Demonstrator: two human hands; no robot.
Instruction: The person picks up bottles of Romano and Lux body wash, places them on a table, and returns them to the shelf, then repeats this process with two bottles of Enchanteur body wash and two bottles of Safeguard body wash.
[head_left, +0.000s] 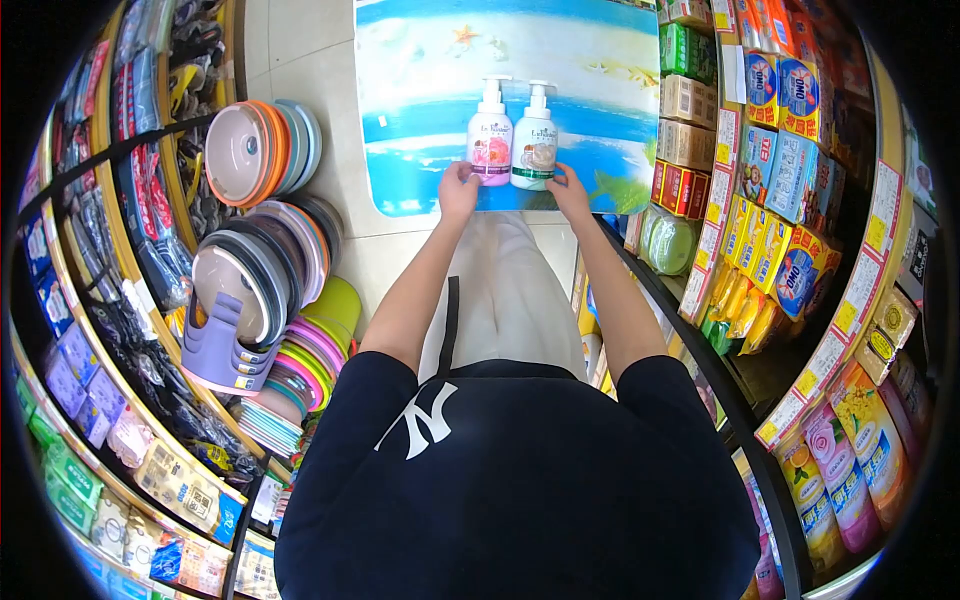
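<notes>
Two pump bottles stand side by side on a table with a beach-print top (420, 130). The pump bottle with the pink label (491, 145) is on the left, its lower part pink. To its right is the pump bottle with the green lower part (534, 150), whose white pump head points left. My left hand (459, 190) has its fingers closed against the lower left side of the pink-labelled bottle. Against the lower right side of the green one, my right hand (570, 192) is closed likewise. Both hands rest near the table's front edge.
Shelves of boxed soap (688, 135) and yellow detergent packs (760, 235) line the right side. Nested plastic basins (240, 155) and purple baskets (230, 345) are stacked on the left, before racks of packaged goods. Tiled floor (300, 40) shows left of the table.
</notes>
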